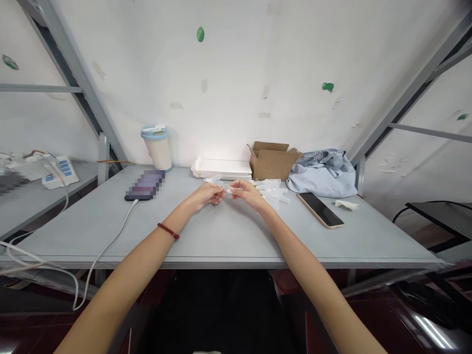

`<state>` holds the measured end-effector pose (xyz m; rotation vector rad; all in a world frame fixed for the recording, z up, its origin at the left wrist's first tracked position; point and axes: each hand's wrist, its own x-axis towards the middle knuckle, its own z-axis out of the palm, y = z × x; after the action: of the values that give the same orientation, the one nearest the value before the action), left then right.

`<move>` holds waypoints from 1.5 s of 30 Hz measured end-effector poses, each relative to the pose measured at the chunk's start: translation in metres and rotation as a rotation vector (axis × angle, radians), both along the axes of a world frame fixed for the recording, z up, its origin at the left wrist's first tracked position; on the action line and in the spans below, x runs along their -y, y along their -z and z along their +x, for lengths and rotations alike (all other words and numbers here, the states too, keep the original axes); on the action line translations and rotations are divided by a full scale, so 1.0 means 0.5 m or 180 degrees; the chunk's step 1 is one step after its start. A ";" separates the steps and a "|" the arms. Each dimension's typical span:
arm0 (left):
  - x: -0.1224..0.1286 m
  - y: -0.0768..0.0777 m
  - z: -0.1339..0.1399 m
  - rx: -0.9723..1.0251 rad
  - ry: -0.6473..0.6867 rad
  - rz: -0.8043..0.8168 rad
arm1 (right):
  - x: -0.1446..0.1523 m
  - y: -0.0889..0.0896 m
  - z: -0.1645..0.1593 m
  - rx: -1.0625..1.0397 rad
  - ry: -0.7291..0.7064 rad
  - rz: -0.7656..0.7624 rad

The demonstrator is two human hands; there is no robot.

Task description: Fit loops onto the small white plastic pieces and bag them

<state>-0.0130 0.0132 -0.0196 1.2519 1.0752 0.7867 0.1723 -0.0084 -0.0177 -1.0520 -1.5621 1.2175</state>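
My left hand (207, 195), with a dark red bead bracelet (168, 231) on the wrist, and my right hand (246, 191) meet above the middle of the grey table. Between their fingertips is a small clear and white plastic piece (226, 188), pinched from both sides. Its exact kind is too small to make out. Beside and behind my right hand lies a loose heap of translucent plastic pieces (272, 194). Another whitish piece (213, 178) lies just behind my left hand.
Along the wall stand a lidded cup (158, 150), a stack of white trays (224, 168), an open cardboard box (275, 164) and a crumpled blue cloth (322, 177). A phone on a white cable (145, 185) is left; another phone (320, 210) and a crumpled tissue (346, 204) are right.
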 end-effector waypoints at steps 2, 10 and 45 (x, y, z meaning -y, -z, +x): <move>-0.001 -0.002 -0.003 -0.0032 -0.0055 -0.0010 | -0.002 0.001 0.000 -0.0041 0.0010 -0.0002; 0.010 -0.005 0.005 -0.0059 0.0051 0.0155 | -0.005 0.003 0.003 -0.0095 0.0025 -0.0025; -0.030 -0.015 -0.053 -0.0764 -0.1102 0.0711 | -0.040 0.004 0.088 0.3133 0.1833 0.1384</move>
<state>-0.0393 0.0285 -0.0119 1.3921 1.4555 1.0602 0.2162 0.0115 -0.0199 -1.7474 -1.8740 -0.1074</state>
